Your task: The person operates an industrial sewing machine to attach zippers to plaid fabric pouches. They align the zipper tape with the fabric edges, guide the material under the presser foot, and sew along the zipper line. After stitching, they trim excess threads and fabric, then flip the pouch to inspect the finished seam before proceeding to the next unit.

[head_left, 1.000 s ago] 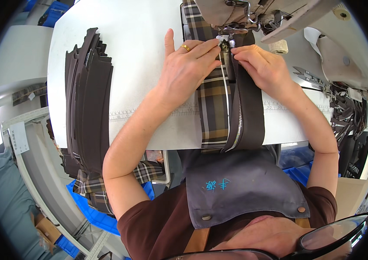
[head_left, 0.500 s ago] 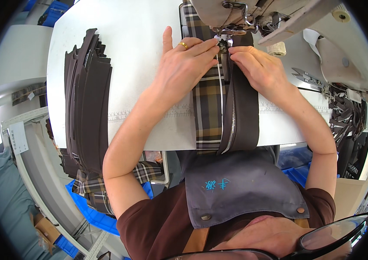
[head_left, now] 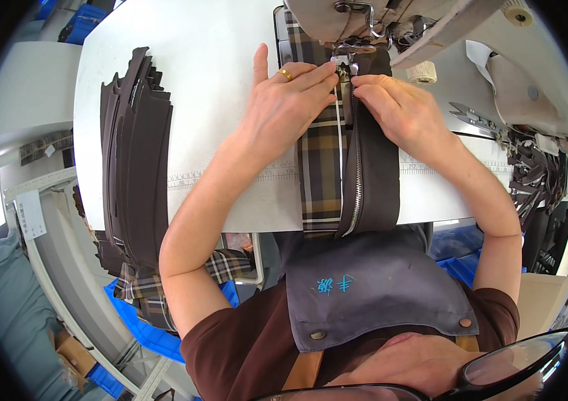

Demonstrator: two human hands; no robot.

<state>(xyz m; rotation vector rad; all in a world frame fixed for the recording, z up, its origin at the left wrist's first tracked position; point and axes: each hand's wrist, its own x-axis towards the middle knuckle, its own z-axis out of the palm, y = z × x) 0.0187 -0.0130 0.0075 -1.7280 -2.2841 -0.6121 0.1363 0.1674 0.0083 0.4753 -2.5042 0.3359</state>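
Observation:
A plaid fabric strip (head_left: pixel 319 150) and a dark brown strip (head_left: pixel 381 180) lie lengthwise under the sewing machine (head_left: pixel 317 17), with a metal-toothed zipper (head_left: pixel 357 180) running between them. My left hand (head_left: pixel 287 103) rests flat on the plaid, fingers stretched toward the presser foot (head_left: pixel 344 69) and thumb spread away. On the other side, my right hand (head_left: pixel 404 110) pinches the zipper's edge and the brown fabric close behind the foot. The fingers' exact grip is partly hidden. A thin white line of edging runs along the plaid beside the zipper.
A pile of dark brown cut pieces (head_left: pixel 138 160) lies on the white table (head_left: pixel 230 214) at left. Scissors (head_left: pixel 474 117) and a thread spool (head_left: pixel 421 72) are at right, near a heap of dark scraps (head_left: pixel 536 177). Blue bins (head_left: pixel 140 327) stand below the table.
Both hands keep nearly the same places by the presser foot. My right fingertips have shifted very slightly toward me along the zipper; the view has moved a little.

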